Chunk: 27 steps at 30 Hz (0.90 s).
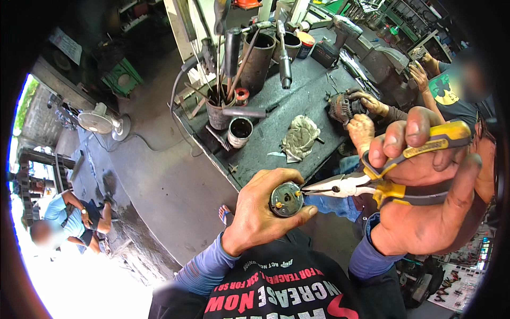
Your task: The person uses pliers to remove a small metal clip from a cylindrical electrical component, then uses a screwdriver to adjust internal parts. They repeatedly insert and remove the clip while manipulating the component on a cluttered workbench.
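My left hand (254, 206) is closed around a small round metal part (287, 206), its flat end turned up. Brass-coloured tabs and a dark centre hole show on that end. In my right hand (425, 218) is a pair of long-nose pliers (348, 186) with yellow and dark grey handles; fingers wrap one handle while the palm backs the other. The pliers' tips point left and meet the part's rim beside one brass tab. Whether they grip the tab, I cannot tell.
On the dark workbench (223, 159) lie a crumpled rag (301, 138), metal tool holders (258, 61) and a grimy cup (240, 132). Across it, a co-worker's hands hold an alternator (341, 108). Another person stands at far right; one sits at left near a fan (97, 119).
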Tool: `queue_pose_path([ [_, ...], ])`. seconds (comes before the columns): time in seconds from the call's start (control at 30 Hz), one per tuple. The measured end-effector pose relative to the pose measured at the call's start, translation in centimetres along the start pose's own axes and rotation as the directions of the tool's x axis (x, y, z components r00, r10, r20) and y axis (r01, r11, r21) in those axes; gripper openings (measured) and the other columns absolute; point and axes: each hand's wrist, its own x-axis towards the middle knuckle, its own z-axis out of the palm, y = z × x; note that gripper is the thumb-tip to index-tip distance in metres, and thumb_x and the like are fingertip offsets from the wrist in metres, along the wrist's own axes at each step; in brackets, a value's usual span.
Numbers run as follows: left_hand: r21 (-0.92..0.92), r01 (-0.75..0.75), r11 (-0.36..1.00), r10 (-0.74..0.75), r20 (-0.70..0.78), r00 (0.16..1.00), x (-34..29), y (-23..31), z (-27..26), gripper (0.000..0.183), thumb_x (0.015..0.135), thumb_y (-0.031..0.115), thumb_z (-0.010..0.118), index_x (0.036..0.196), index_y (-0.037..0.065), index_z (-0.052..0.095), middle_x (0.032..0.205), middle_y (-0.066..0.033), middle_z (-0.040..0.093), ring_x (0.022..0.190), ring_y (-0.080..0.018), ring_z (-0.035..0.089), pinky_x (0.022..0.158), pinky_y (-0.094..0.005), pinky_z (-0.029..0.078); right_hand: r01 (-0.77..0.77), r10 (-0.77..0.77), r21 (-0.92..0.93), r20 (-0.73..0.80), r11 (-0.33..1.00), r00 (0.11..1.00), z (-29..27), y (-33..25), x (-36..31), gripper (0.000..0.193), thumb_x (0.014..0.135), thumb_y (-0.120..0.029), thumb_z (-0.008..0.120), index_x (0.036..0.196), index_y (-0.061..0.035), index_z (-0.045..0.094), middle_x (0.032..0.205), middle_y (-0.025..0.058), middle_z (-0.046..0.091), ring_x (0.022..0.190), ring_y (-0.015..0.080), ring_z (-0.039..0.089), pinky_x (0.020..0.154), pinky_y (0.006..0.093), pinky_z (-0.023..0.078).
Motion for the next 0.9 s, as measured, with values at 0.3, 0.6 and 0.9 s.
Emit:
queue_pose_path([
  [0.3, 0.042, -0.047, 0.998, 0.048, -0.021, 0.999, -0.9, 1.4, -2.0, 0.049, 0.075, 0.022, 0.100, 0.113, 0.006, 0.074, 0.100, -0.0097, 0.074, 0.092, -0.0270, 0.071, 0.085, -0.0399, 0.057, 0.009, -0.007, -0.121, 0.010, 0.993, 1.000, 2.7, -0.7, -0.3, 0.029, 0.118, -0.043, 0.044, 0.112, -0.0149, 0.049, 0.121, 0.0134, 0.045, 0.108, 0.0291, 0.050, 0.092, 0.0475, 0.045],
  [0.6, 0.038, -0.072, 0.997, 0.073, -0.036, 0.997, -1.0, 1.2, -2.4, 0.048, 0.074, 0.020, 0.100, 0.111, 0.006, 0.074, 0.098, -0.0090, 0.073, 0.091, -0.0264, 0.070, 0.084, -0.0400, 0.057, 0.062, -0.068, -0.092, -0.064, 0.994, 0.996, 2.9, -0.3, -0.5, 0.044, 0.116, -0.037, 0.046, 0.145, -0.0039, 0.047, 0.117, 0.0129, 0.044, 0.101, 0.0278, 0.049, 0.087, 0.0462, 0.044],
  [0.9, 0.041, -0.092, 0.995, 0.094, -0.058, 0.994, -1.0, 0.8, -2.3, 0.048, 0.073, 0.017, 0.100, 0.110, 0.004, 0.074, 0.100, -0.0094, 0.074, 0.092, -0.0271, 0.070, 0.085, -0.0402, 0.057, 0.041, -0.042, -0.114, -0.008, 0.993, 0.999, 3.1, -0.2, 0.2, 0.036, 0.118, -0.040, 0.044, 0.135, -0.0084, 0.048, 0.115, 0.0129, 0.045, 0.099, 0.0275, 0.050, 0.088, 0.0458, 0.045],
])
